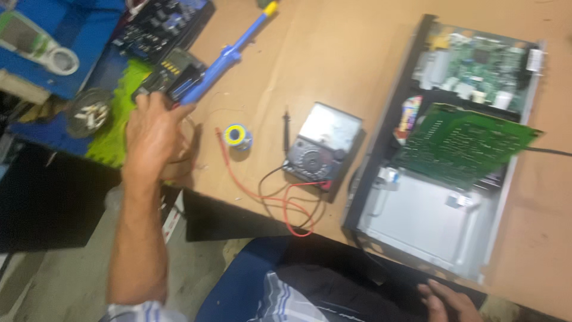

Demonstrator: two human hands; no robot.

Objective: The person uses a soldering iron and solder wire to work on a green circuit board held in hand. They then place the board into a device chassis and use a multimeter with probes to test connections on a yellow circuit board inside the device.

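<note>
My left hand [154,134] is raised at the left edge of the wooden table [333,65], with its fingers closed around the handle of a blue soldering iron [229,56] that points up and to the right, its yellow end near the top edge. My right hand [450,301] rests low at the bottom right, fingers spread, just below the open metal case [417,220] of an electronic device. It holds nothing. A green circuit board [465,143] is tilted up out of the case. An analog multimeter [322,146] lies between the hands.
A small solder spool [237,136] sits beside my left hand. Red and black test leads [286,203] trail from the meter toward the table edge. Another circuit board [161,27], a blue tray [59,42] and a round dish [89,113] crowd the far left.
</note>
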